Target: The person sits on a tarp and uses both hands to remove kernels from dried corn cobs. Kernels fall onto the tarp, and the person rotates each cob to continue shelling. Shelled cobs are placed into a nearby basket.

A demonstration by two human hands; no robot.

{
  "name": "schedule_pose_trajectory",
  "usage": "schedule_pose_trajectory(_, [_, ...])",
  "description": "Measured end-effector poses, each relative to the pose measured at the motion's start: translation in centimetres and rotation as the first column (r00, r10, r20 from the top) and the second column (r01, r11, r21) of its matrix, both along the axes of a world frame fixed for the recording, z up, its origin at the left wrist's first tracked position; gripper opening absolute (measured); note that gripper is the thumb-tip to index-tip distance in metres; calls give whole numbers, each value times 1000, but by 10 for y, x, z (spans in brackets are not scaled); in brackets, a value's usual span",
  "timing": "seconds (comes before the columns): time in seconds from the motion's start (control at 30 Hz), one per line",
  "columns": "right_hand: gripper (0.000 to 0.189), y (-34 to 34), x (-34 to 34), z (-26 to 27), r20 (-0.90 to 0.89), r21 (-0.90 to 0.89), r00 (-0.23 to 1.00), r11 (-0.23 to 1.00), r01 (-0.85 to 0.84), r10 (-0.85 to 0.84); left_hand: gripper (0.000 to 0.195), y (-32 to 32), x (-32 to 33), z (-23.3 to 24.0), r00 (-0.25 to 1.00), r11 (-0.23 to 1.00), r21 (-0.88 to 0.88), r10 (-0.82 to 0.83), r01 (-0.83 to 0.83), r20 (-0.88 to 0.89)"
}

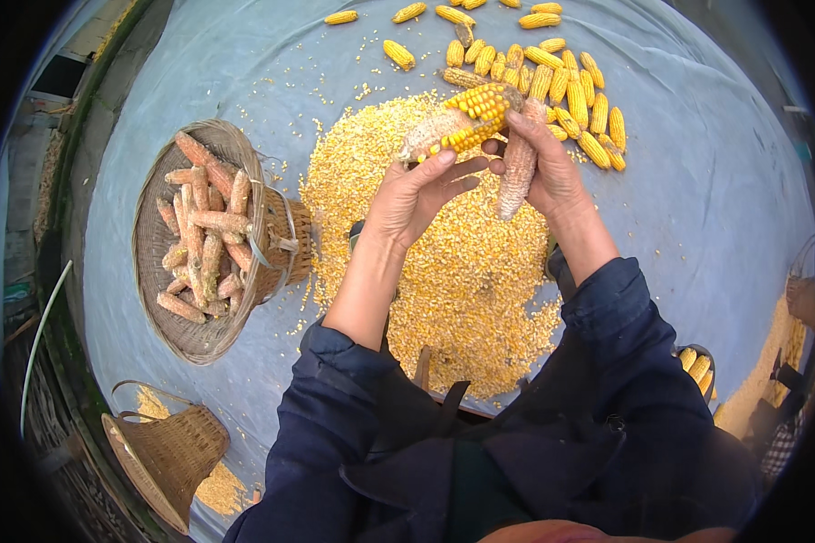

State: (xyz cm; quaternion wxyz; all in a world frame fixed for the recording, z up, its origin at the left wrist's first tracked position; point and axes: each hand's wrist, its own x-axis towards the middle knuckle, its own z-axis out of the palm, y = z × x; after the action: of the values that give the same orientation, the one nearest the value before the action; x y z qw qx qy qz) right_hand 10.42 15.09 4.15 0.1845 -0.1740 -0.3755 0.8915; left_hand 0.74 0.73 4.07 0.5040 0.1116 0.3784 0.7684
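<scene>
My left hand [418, 186] grips the lower end of a corn ear [479, 102], which is tilted up to the right. Yellow kernels remain along its top and near side, while a stretch of bare cob shows between them. In my right hand [553, 166] is a stripped reddish corncob [518, 166], held roughly upright against the ear's far end. The right thumb lies near that end; some of its fingers are hidden behind the cob. Beneath both hands spreads a broad heap of loose corn kernels [353, 176].
Bare cobs [207, 224] fill a wide-rimmed wicker basket [153, 302] at left. Another wicker basket [183, 441] lies tipped at lower left. Several unshelled ears [577, 102] lie beyond the heap on a blue tarpaulin [686, 170]. More ears [699, 372] sit in a container at right.
</scene>
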Motion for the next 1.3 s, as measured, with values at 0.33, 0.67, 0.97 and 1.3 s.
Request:
schedule_pose_trajectory(0.33, [27,2,1,-8,75,29,989,991,-128,126,86,-24,-19,9,894,931,-337,-267,142,-360])
schedule_pose_trajectory(0.67, [45,-19,-9,2,160,90,984,992,-91,76,49,-9,2,-1,849,943,-333,-176,0,-499])
schedule_pose_trajectory(0.97, [30,-16,-2,-7,207,118,967,978,-173,146,57,4,8,-10,664,876,-423,-176,-231,-727])
schedule_pose_trajectory(1.3, [28,-10,1,-4,179,32,978,993,-111,103,48,13,3,-13,792,927,-370,-179,-64,-584])
